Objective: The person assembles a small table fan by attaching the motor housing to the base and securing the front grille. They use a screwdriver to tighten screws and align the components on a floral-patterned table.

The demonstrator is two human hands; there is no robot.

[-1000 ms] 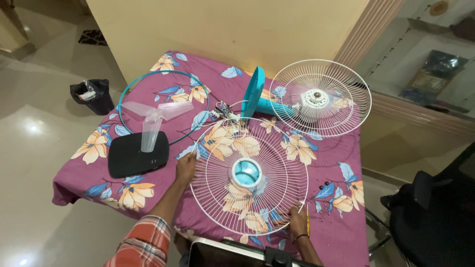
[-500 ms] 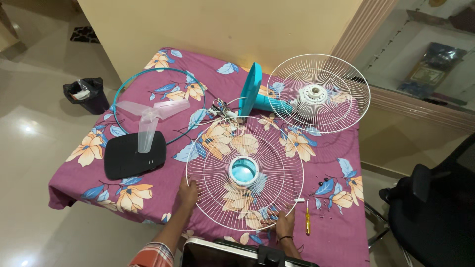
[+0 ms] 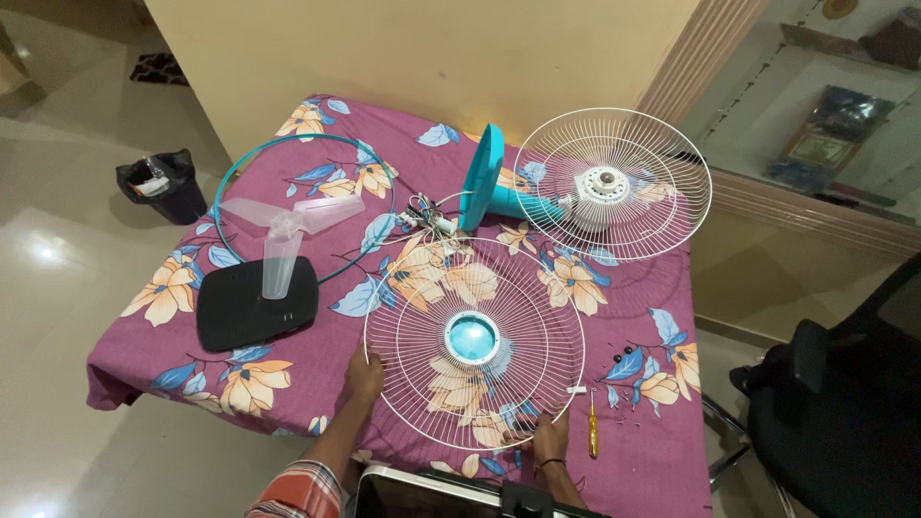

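Observation:
A white wire fan guard (image 3: 474, 342) with a teal centre cap lies flat on the table's purple flowered cloth (image 3: 288, 369). My left hand (image 3: 363, 372) grips the guard's rim at its lower left. My right hand (image 3: 550, 435) holds the rim at the lower right, near the table's front edge. A small yellow screwdriver (image 3: 593, 429) lies just right of my right hand. Beyond the guard, a second white guard with the motor (image 3: 610, 187) lies attached to a teal fan body (image 3: 484, 178).
A black base plate (image 3: 257, 302) sits at the left with a clear fan blade (image 3: 288, 225) and a teal ring (image 3: 301, 203) behind it. Loose wires (image 3: 429, 219) lie mid-table, small screws (image 3: 625, 363) at right. A black bin (image 3: 159, 182) stands on the floor, a black chair (image 3: 838, 422) at right.
Both hands slid along the guard's rim toward me, the left from the rim's left side to its lower left. The guard shifted slightly toward the table's front edge.

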